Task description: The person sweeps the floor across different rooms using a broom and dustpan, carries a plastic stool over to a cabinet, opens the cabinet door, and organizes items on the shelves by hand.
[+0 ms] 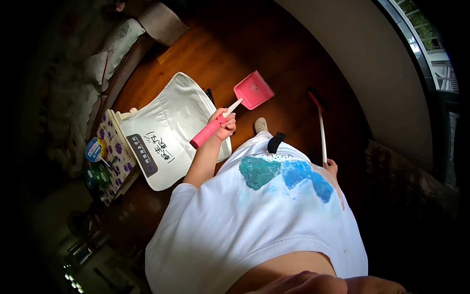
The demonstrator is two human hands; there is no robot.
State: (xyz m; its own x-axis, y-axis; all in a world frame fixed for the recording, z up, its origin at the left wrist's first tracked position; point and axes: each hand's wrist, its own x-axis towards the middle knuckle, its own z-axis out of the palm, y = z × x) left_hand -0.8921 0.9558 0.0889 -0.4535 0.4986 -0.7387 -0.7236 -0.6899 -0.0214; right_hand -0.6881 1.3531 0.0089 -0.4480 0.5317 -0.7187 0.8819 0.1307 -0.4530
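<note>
- Because the left hand (223, 122) is closed firmly around the handle of the dustpan (253, 90), a slack or twisting wrist is probably what would tip the pan.
- Its scoop is near 12 to 1 o'clock, with a pale patch inside that could be dust or glare; I cannot tell. If dust, tilting might spill it onto the floor (230, 54).
- Between 3 and 4 o'clock, the right hand (331, 167) grips the near end of the broom (322, 134), though part of its hold is hidden. With only one end held, the broom could swing, and its head at 2 o'clock might knock the wall (357, 59).
- At 9 to 10 o'clock is a white chair (164, 125), overlapped by the dustpan's handle in view; a wide leftward turn could bump it.
- One shoe (261, 125) shows between 1 and 2 o'clock; if the pan hangs low, a step might catch it.
</note>
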